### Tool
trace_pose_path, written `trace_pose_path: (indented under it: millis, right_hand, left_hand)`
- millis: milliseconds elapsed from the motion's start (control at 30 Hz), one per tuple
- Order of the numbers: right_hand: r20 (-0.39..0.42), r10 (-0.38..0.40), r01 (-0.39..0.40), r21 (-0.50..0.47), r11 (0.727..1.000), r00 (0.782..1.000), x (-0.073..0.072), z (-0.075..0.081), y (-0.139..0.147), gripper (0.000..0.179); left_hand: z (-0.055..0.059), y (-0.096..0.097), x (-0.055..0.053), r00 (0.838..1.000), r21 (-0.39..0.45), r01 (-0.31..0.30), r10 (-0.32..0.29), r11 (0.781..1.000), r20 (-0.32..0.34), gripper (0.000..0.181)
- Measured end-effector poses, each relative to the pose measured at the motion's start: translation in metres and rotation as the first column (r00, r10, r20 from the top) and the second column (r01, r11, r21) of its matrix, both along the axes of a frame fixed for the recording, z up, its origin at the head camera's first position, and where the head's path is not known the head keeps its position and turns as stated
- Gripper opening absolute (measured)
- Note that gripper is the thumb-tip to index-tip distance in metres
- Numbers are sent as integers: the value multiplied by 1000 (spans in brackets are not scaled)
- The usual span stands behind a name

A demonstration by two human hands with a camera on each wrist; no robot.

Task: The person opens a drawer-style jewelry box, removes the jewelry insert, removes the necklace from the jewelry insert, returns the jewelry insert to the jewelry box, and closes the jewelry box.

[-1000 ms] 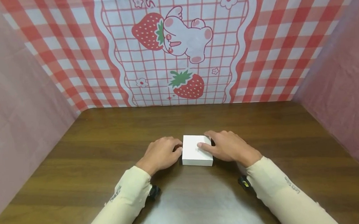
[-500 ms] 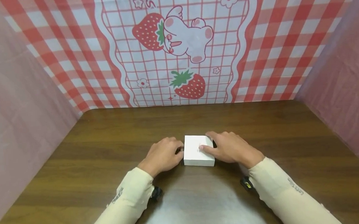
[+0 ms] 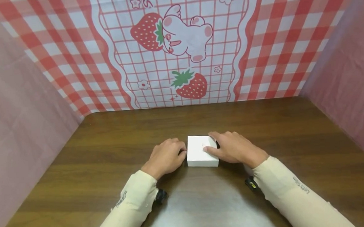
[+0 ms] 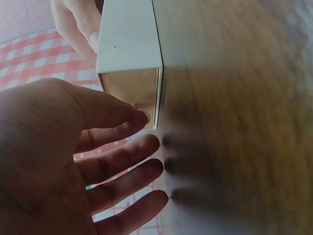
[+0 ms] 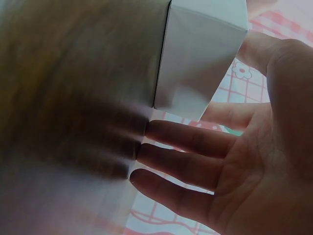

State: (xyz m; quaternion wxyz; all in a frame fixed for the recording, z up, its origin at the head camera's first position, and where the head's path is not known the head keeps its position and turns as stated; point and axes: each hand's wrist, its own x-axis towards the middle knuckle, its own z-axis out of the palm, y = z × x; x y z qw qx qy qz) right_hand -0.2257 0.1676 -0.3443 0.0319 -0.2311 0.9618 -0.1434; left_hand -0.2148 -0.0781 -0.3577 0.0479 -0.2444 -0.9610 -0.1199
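Observation:
A small white drawer-style box [image 3: 198,147] lies flat on the wooden table, faint print on its lid. My right hand [image 3: 236,149] holds it from the right, thumb on the lid and index finger at the far right corner. In the right wrist view its other fingers [image 5: 183,166] reach down to the table beside the box. At the box's left end is my left hand [image 3: 165,156]. The left wrist view shows a recessed brown end panel [image 4: 132,88] framed by the white sleeve, where left thumb and index finger pinch at a small tab, mostly hidden by the thumb.
The brown wooden table [image 3: 115,130] reaches back to a red-and-white checked cloth [image 3: 268,55] printed with strawberries. Pink fabric [image 3: 345,72] hangs at both sides. Dark wrist cameras [image 3: 161,196] sit under the cream sleeves [image 3: 136,190].
The head view has tilted slightly, and box and hands appear a little further right in it. Both hands keep about the same places on the box.

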Motion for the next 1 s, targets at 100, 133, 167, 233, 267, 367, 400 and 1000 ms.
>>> trace_pose_path:
  millis: [100, 133, 167, 233, 267, 367, 400, 1000]
  right_hand:
    - [3, 14, -14, 4, 1000, 1000, 2, -1, 1, 75]
    - [3, 20, -20, 5, 1000, 1000, 2, -1, 1, 78]
    - [7, 24, -24, 8, 1000, 1000, 2, -1, 1, 80]
    - [14, 27, -27, 15, 1000, 1000, 3, -1, 1, 85]
    - [14, 31, -31, 19, 999, 999, 3, -1, 1, 87]
    - [12, 34, -34, 32, 999, 999, 2, 0, 0, 93]
    - [13, 34, -34, 36, 999, 999, 2, 0, 0, 94]
    - [6, 92, -92, 21, 996, 996, 4, 0, -2, 104]
  left_hand:
    - [-1, 0, 0, 1000, -1, 6, -6, 1000, -12, 14]
    - [-2, 0, 0, 1000, -2, 7, -7, 1000, -16, 15]
    - [-2, 0, 0, 1000, -3, 8, -8, 1000, -20, 15]
    - [-2, 0, -1, 1000, -1, 8, -8, 1000, -25, 16]
    - [-2, 0, -1, 1000, 0, 7, -7, 1000, -25, 15]
    - [-2, 0, -2, 1000, 2, 4, -4, 1000, -22, 15]
    - [-2, 0, -3, 1000, 3, 4, -4, 1000, -20, 15]
    - [0, 0, -5, 1000, -11, -8, 8, 1000, -1, 15]
